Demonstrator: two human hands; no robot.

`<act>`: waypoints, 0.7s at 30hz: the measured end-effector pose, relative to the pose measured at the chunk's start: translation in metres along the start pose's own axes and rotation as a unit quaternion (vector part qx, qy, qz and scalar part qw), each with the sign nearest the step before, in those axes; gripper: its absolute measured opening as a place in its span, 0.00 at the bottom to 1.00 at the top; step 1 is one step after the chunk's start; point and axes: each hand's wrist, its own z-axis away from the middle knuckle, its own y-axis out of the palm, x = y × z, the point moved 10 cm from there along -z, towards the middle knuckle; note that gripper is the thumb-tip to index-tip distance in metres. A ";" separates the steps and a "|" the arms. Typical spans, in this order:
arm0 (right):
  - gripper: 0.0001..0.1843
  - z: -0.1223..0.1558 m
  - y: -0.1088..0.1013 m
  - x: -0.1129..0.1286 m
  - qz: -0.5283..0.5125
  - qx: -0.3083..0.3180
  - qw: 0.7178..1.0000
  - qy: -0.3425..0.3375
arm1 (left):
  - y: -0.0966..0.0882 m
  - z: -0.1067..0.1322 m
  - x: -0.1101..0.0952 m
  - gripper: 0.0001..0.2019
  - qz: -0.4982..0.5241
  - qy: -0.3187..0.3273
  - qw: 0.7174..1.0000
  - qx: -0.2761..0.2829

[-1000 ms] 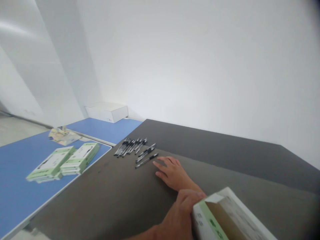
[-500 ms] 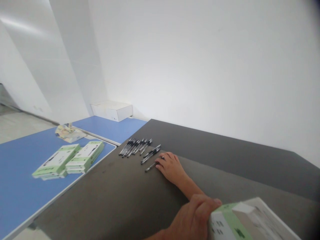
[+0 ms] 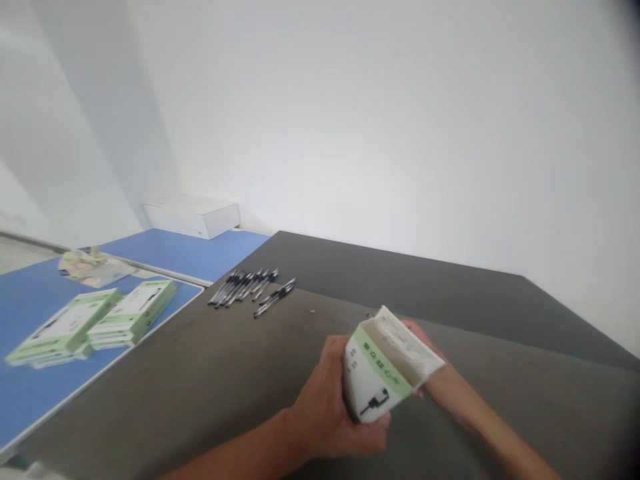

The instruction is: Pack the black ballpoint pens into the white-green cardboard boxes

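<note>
My left hand (image 3: 330, 407) grips a white and green cardboard box (image 3: 377, 380), thumb below and fingers along its left side. The box is tilted with its top flap open toward me, and pale contents or inner flaps show inside. Behind the box is my right hand (image 3: 443, 377), its fingers mostly hidden. A small dark tip of a pen (image 3: 369, 315) sticks out past the box's upper edge on that hand's side. On the dark table lie a row of black and clear pens (image 3: 243, 288) and a couple of pens (image 3: 275, 297) closer to my hands.
Flat green and white boxes (image 3: 133, 312) lie stacked in two piles on the blue table (image 3: 30, 400) at left. Crumpled packaging (image 3: 93, 265) is behind them. A white carton (image 3: 193, 217) stands near the wall. A tiny scrap (image 3: 311, 311) rests on the dark table (image 3: 210, 380).
My right hand has left the table with the pen it was touching and come back behind the box. My left hand has brought the box up into fuller view. The view has turned right.
</note>
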 end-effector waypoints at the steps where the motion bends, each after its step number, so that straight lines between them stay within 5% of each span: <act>1: 0.13 0.009 -0.005 -0.007 -0.026 0.025 0.998 0.052 | 0.001 0.000 0.003 0.46 -0.013 -0.018 1.000 0.010; 4: 0.17 0.033 -0.013 -0.034 -0.120 0.071 0.969 0.206 | 0.003 0.000 0.011 0.43 -0.050 -0.047 0.997 0.037; 9: 0.23 0.045 -0.036 -0.042 -0.306 0.058 0.909 0.277 | 0.004 0.001 0.019 0.40 -0.101 -0.049 0.992 0.064; 16: 0.15 0.051 -0.109 0.026 -0.273 -0.152 0.944 0.103 | 0.016 0.002 0.015 0.42 -0.168 -0.017 0.979 0.112; 21: 0.15 0.076 -0.086 0.076 -0.204 -0.119 0.972 0.018 | 0.022 0.005 0.009 0.45 -0.186 0.017 0.976 0.113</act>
